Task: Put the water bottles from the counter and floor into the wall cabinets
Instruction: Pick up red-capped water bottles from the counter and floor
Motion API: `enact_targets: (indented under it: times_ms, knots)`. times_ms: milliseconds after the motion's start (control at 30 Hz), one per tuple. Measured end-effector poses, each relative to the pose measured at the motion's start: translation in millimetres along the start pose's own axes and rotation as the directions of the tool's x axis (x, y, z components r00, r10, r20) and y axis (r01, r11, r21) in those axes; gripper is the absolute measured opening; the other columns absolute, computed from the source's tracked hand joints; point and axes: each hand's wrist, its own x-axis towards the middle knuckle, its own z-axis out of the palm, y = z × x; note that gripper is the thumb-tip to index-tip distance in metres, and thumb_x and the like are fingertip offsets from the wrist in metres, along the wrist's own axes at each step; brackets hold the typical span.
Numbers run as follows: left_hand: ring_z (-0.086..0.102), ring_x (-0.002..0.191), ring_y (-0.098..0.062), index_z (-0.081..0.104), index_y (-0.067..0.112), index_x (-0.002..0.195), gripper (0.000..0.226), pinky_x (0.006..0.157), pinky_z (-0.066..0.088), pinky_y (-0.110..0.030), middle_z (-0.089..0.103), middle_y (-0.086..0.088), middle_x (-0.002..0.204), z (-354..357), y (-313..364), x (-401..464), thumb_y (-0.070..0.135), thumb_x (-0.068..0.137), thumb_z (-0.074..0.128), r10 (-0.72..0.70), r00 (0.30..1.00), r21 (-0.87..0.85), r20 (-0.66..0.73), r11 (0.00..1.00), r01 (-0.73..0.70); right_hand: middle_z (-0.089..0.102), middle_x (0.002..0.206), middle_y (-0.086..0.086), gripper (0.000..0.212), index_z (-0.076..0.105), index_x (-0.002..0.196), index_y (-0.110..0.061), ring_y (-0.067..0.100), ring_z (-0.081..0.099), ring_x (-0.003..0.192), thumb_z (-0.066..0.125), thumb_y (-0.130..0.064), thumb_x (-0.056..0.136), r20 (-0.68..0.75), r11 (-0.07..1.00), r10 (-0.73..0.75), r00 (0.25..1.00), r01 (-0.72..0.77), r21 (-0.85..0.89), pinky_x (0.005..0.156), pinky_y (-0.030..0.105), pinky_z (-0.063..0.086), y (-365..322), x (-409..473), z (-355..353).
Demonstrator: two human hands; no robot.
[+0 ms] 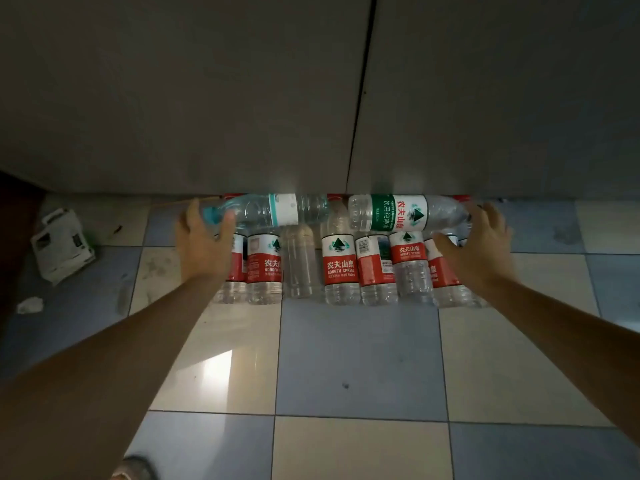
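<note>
We look down at a row of clear plastic bottles (341, 265) standing on the floor (360, 358) against the foot of two grey cabinet doors (242, 98). Most wear glossy red-and-white labels; one (298, 261) is bare, ribbed and see-through. Their red caps tuck under the doors' lower edge.

Two more bottles lie sideways across the tops of the row. The left one (273, 210) has a pale teal cap and a white label with a teal band; the right one (401, 212) has a green, white and red label.

Our left hand (204, 244) is spread open at the teal cap end, fingers relaxed, thumb near the neck; we cannot tell whether it touches. Our right hand (474, 247) is likewise open, fingers splayed at the far end of the green-label bottle and in front of the row's last bottles, gripping nothing we can see.

The floor is smooth, shiny square tile in a checker of cream and blue-grey, smudged with dirt, with a bright reflection on one cream tile. A white carton (62, 245) lies at left, a crumpled white scrap (30, 304) near it. The doors are flat and matte, a thin dark seam between them.
</note>
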Motion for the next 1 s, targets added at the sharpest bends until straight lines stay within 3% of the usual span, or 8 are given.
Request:
enact_targets:
  times_ms: [133,233,400,567,667,800,933,1000]
  knots:
    - [0.051,0.128,-0.035,0.037,0.017,0.151,0.051,0.102,0.044,-0.045,0.049,-0.018,0.144,3,-9,16,0.040,0.106,0.039,0.068,0.995,0.046,0.075,0.996,-0.072,0.034,0.156,0.011,0.063,0.042,0.145,-0.011,0.036,0.028,0.143,0.069,-0.014,0.089,0.012,0.999,-0.018,1.000,0.018,-0.030,0.117,0.053,0.028,6,18,4]
    - [0.054,0.121,-0.033,0.041,0.020,0.149,0.049,0.099,0.044,-0.039,0.044,-0.018,0.141,2,-14,8,0.041,0.105,0.043,0.120,0.989,0.066,0.083,0.990,-0.126,0.039,0.144,0.018,0.058,0.047,0.141,-0.010,0.039,0.033,0.133,0.064,-0.004,0.087,-0.023,0.997,-0.018,1.000,0.016,-0.081,0.109,0.048,0.033,12,18,6]
    - [0.054,0.103,-0.021,0.045,0.022,0.147,0.048,0.090,0.050,-0.034,0.041,-0.008,0.126,-4,-24,-22,0.039,0.103,0.048,0.135,0.963,0.019,0.233,0.989,-0.144,0.044,0.122,0.023,0.030,0.061,0.121,0.000,0.042,0.038,0.115,0.059,-0.013,0.094,-0.001,0.976,-0.023,1.000,0.022,-0.216,0.093,0.047,0.038,31,-6,11]
    - [0.058,0.093,-0.020,0.060,0.007,0.125,0.037,0.076,0.046,-0.025,0.061,-0.012,0.111,-10,-28,-35,0.034,0.100,0.054,0.127,0.937,0.081,0.324,0.984,-0.161,0.064,0.109,0.021,0.016,0.061,0.109,-0.007,0.040,0.060,0.094,0.065,-0.011,0.093,0.069,0.984,-0.022,0.997,0.034,-0.174,0.080,0.048,0.054,34,-24,7]
    - [0.067,0.081,-0.019,0.062,0.005,0.119,0.031,0.063,0.046,-0.020,0.068,-0.007,0.099,-12,-20,-35,0.027,0.098,0.060,0.061,0.942,0.017,0.329,0.997,-0.070,0.066,0.102,0.017,0.017,0.064,0.107,-0.007,0.032,0.060,0.084,0.068,-0.013,0.092,0.107,0.991,-0.045,0.993,0.058,-0.121,0.072,0.037,0.052,32,-33,6]
    - [0.072,0.079,-0.011,0.065,0.008,0.111,0.018,0.073,0.057,-0.027,0.072,-0.004,0.091,-17,-10,-39,0.020,0.097,0.063,-0.045,0.939,-0.160,0.340,0.982,0.105,0.067,0.094,0.009,0.020,0.069,0.109,-0.010,0.027,0.061,0.079,0.070,-0.020,0.092,0.135,0.999,-0.033,0.990,0.035,-0.011,0.070,0.032,0.050,27,-49,-1]
    - [0.073,0.076,-0.007,0.064,0.009,0.115,0.018,0.064,0.054,-0.016,0.071,-0.011,0.106,-34,-6,-54,0.015,0.098,0.062,-0.144,0.909,-0.280,0.392,0.922,0.267,0.066,0.086,0.004,0.012,0.069,0.103,-0.011,0.020,0.065,0.071,0.067,-0.020,0.095,0.215,0.983,0.051,0.975,-0.087,0.162,0.060,0.025,0.052,16,-67,-11]
    - [0.074,0.080,-0.010,0.064,0.006,0.115,0.018,0.069,0.056,-0.017,0.071,-0.013,0.109,-48,-8,-64,0.012,0.098,0.062,-0.147,0.899,-0.280,0.413,0.919,0.279,0.067,0.081,0.006,0.010,0.069,0.095,-0.012,0.016,0.064,0.066,0.066,-0.022,0.095,0.240,0.975,0.062,0.969,-0.110,0.194,0.057,0.022,0.048,13,-77,-20]
